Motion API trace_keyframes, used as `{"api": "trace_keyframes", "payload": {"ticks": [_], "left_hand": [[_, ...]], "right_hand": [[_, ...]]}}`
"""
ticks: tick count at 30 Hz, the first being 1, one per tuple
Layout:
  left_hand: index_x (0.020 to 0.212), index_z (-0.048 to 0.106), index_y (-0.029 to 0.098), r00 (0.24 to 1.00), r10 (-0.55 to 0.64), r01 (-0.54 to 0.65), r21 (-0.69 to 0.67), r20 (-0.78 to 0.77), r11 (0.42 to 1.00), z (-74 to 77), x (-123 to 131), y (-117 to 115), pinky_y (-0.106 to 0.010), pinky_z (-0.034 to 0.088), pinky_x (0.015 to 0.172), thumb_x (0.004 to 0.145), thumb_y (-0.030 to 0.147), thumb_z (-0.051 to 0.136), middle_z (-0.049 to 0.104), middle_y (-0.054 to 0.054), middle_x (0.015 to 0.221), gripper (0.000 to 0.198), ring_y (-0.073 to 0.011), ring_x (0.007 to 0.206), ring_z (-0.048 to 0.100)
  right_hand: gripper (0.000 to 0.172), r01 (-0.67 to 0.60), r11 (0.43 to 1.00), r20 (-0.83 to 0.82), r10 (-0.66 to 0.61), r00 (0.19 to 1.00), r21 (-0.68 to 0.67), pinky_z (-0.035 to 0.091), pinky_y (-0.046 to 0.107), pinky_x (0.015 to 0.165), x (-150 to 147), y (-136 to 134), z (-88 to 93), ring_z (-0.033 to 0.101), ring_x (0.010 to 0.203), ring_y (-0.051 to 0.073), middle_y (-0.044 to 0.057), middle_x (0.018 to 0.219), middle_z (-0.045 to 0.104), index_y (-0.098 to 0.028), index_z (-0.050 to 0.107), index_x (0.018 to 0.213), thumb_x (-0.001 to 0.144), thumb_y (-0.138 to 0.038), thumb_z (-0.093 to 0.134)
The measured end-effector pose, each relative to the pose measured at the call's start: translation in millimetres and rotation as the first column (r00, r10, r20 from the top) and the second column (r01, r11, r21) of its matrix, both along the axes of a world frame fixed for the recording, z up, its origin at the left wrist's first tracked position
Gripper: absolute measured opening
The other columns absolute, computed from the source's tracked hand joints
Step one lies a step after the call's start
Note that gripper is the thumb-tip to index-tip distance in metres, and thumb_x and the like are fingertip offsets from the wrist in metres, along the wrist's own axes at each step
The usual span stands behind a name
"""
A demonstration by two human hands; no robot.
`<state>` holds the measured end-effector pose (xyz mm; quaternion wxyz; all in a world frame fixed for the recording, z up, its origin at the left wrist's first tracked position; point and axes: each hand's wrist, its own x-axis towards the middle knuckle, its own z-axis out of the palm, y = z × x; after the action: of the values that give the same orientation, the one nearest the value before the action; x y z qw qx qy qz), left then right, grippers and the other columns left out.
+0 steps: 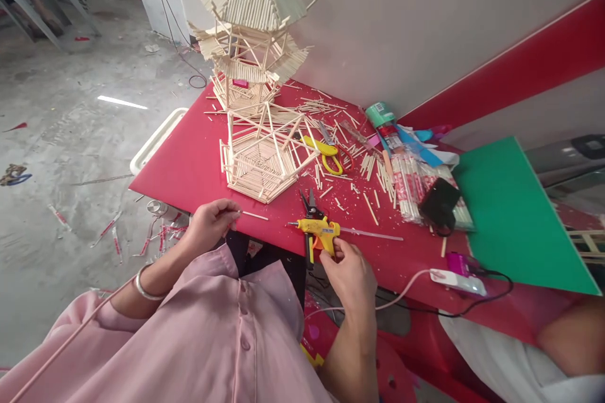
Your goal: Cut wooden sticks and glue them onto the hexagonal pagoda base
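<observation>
Pinches a thin stick (255, 216) in the left hand (210, 221) at the near edge of the red table (189, 157), just in front of the six-sided stick frame (259, 164), and grips the yellow glue gun (317, 228) in the right hand (348, 271), fingers closed round its handle, tip pointing left, near the stick's free end but not touching. Looks like the gluing step, with no glue on the stick yet as far as can be seen. Calls for bringing tip and stick end together, squeezing out a small dab, and keeping fingers off the hot tip.
</observation>
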<state>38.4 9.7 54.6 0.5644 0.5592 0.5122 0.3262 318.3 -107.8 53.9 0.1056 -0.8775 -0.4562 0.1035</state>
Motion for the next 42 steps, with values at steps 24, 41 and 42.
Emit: {"api": "trace_keyframes", "payload": {"ticks": [24, 41, 42], "left_hand": [[0.072, 0.071, 0.012, 0.887, 0.174, 0.082, -0.516, 0.428, 0.852, 2.3, -22.3, 38.0, -0.016, 0.037, 0.038, 0.06, 0.04, 0.092, 0.066, -0.002, 0.057, 0.037, -0.0065, 0.045, 0.053], [0.079, 0.072, 0.014, 0.923, 0.171, -0.016, -0.408, 0.345, 0.913, -2.1, -26.2, 48.7, -0.017, 0.027, 0.037, 0.067, 0.042, 0.085, 0.051, 0.005, 0.044, 0.033, -0.0043, 0.037, 0.038], [0.078, 0.073, 0.014, 0.924, 0.171, -0.015, -0.414, 0.342, 0.91, -3.7, -26.0, 49.6, -0.017, 0.026, 0.037, 0.067, 0.042, 0.085, 0.051, 0.005, 0.044, 0.033, -0.0042, 0.037, 0.039]], "right_hand": [[0.018, -0.1, 0.838, -0.266, 0.28, 0.922, 0.536, 0.044, 0.024, 0.045, -92.7, 19.2, 54.4, 0.057, 0.047, 0.014, -0.002, 0.061, 0.062, -0.02, 0.059, 0.094, 0.087, -0.037, 0.06], [0.033, -0.544, 0.682, 0.672, 0.103, 0.733, 0.489, 0.049, 0.025, 0.061, -117.3, 75.2, 24.7, 0.068, 0.063, 0.018, 0.005, 0.075, 0.071, -0.016, 0.06, 0.11, 0.084, -0.029, 0.077], [0.032, -0.535, 0.694, 0.67, 0.102, 0.736, 0.481, 0.049, 0.025, 0.062, -119.6, 75.8, 25.3, 0.068, 0.064, 0.018, 0.005, 0.076, 0.071, -0.016, 0.061, 0.111, 0.084, -0.027, 0.076]]}}
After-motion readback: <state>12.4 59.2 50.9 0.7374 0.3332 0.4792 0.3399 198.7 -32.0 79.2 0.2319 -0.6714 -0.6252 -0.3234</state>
